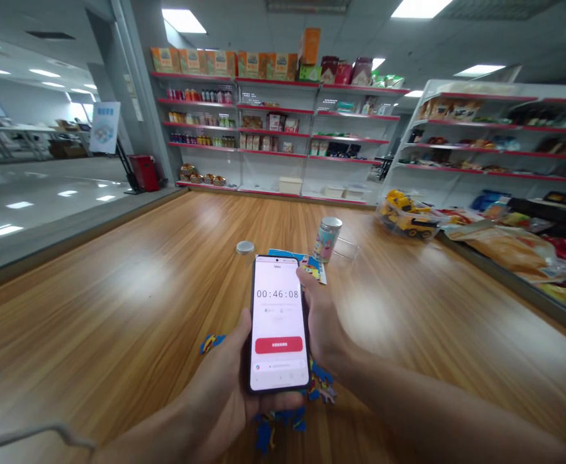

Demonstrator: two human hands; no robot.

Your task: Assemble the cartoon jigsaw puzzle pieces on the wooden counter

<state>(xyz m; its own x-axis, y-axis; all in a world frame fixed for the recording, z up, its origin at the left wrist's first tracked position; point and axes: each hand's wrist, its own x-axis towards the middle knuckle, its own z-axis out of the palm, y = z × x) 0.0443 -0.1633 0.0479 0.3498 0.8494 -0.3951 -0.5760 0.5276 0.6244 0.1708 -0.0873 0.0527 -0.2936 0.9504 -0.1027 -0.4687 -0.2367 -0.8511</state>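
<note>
A smartphone (279,322) with a lit white screen, a timer reading 00:46:08 and a red button is held upright in front of me. My left hand (229,380) wraps its left side and lower back. On the right edge, my right hand (324,319) grips with the thumb near the top corner. Blue jigsaw pieces (283,422) lie on the wooden surface below and behind the phone, partly hidden by it and my hands. One more puzzle piece (211,343) sits left of my left hand. Behind the phone lies a colourful printed sheet (314,269), mostly covered.
A printed can (328,240) stands beyond the sheet, near a clear plastic piece (345,249). A round silver lid (245,247) lies to its left. Farther right is a yellow toy truck (406,216) in a clear container. Stocked shelves (273,132) line the back; a cable (31,435) crosses lower left.
</note>
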